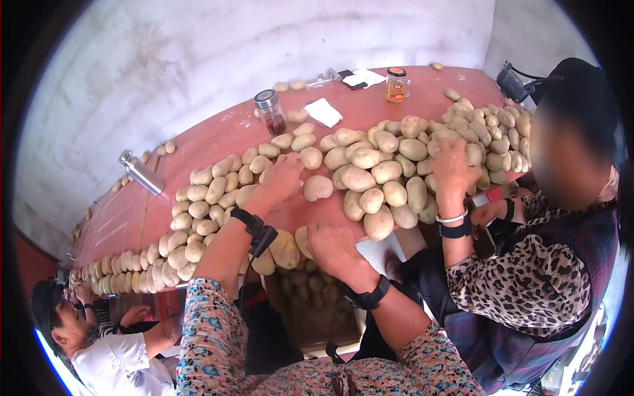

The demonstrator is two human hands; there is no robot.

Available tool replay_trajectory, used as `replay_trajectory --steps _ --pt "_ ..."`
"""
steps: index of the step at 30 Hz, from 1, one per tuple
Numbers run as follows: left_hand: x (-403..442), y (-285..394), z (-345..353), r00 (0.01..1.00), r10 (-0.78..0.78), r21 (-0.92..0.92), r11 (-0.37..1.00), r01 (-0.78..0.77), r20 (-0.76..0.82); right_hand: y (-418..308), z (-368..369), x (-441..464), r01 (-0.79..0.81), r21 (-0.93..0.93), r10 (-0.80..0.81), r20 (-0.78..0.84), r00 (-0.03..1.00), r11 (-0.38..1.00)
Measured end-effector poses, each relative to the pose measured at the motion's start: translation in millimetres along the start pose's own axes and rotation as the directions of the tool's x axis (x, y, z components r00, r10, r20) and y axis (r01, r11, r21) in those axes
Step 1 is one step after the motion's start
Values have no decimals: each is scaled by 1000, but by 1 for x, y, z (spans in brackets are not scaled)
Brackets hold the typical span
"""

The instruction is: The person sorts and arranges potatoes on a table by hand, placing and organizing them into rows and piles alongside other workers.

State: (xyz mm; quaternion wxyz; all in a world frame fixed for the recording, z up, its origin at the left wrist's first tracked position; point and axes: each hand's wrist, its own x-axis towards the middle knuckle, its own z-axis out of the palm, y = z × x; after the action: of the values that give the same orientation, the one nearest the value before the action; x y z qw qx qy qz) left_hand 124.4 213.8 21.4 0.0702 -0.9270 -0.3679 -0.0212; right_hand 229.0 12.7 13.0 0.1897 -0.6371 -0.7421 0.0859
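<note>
My left hand [281,183] reaches over the red table with its fingers apart, between the rows of potatoes on the left and a single potato [311,158] near its fingertips. A pinkish potato [318,188] lies just to its right. Close to the table's front edge, my right hand [335,251] has its fingers bent round the side of a potato [304,242]; its fingertips are partly hidden. Beside it, a large yellowish potato [285,249] rests at the edge. A big heap of potatoes [386,172] covers the table to the right.
A co-worker's hand [454,173] touches the heap at right; another person [112,350] is at lower left. On the red table [218,135] stand a lidded glass jar [271,117], a small jar [395,89] and a metal bottle [141,173]. Below the edge is a container of potatoes [310,285].
</note>
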Motion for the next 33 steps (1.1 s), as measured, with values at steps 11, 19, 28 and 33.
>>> replay_trajectory --steps 11,19,28,33 --pt "3 37 -4 979 35 -173 985 0 202 -3 -4 -1 4 -23 -4 10 1000 1000" --pt "12 27 10 889 -404 -352 817 457 216 -2 -2 -5 24 -19 -24 20 1000 1000" --pt "11 8 52 965 -261 -536 815 218 -4 -4 -9 -6 32 -63 -32 2 999 998" --pt "-28 -31 27 983 -142 -551 833 55 -117 16 -2 -1 1 -162 -25 -146 989 987"
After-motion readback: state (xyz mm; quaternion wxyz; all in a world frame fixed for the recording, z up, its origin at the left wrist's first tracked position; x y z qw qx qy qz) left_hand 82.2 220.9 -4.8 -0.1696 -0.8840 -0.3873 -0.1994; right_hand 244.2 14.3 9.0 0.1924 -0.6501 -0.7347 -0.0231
